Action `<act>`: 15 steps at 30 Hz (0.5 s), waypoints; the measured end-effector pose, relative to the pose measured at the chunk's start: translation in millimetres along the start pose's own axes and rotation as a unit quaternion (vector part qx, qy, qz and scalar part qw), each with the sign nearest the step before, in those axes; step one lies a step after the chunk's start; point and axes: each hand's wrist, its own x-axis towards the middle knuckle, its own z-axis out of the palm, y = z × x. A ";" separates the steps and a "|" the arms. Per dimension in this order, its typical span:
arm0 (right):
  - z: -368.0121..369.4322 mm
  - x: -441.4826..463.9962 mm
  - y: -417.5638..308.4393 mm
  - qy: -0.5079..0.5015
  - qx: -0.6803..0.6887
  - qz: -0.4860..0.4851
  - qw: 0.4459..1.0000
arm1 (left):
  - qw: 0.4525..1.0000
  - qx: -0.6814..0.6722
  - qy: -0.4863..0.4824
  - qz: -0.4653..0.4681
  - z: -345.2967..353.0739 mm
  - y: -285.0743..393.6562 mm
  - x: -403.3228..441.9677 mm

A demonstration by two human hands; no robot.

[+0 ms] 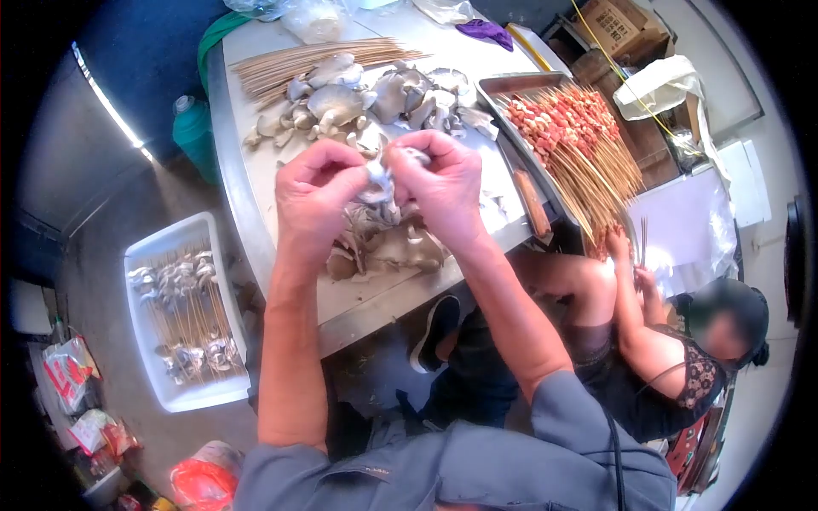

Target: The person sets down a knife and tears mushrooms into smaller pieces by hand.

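My left hand [317, 192] and my right hand [443, 183] are raised above the table, fingers pinched close together. Between them is an oyster mushroom [378, 180], pale and torn-looking, gripped from both sides. Beneath my hands lies a cluster of grey-brown oyster mushrooms [400, 247], partly hidden by my fingers and wrists. Farther back, a heap of larger oyster mushrooms [334, 104] rests on the white tabletop [256, 170]. Behind that heap, bare wooden skewers [281, 70] lie in a loose bundle.
At my right stands a metal tray [498, 85] of red meat skewers [562, 128]; a co-worker [656, 366] sits beside it, a hand at the skewer ends. A white tub [192, 400] with threaded mushroom skewers [183, 281] is on the floor at left, near a teal bottle [194, 136].
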 end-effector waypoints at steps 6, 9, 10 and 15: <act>-21.8 6.5 13.1 0.049 0.073 0.040 0.995 | 0.999 -0.022 0.045 0.008 -2.3 4.5 2.3; -25.9 -0.4 12.3 0.012 -0.020 0.021 1.000 | 0.964 0.240 0.017 0.114 2.5 3.8 3.4; -29.4 0.5 10.1 0.015 -0.022 0.019 0.999 | 0.964 0.238 0.014 0.116 5.3 4.7 3.5; -67.1 21.5 9.1 0.098 -0.154 -0.041 0.982 | 0.937 0.297 0.061 0.174 4.6 4.0 2.8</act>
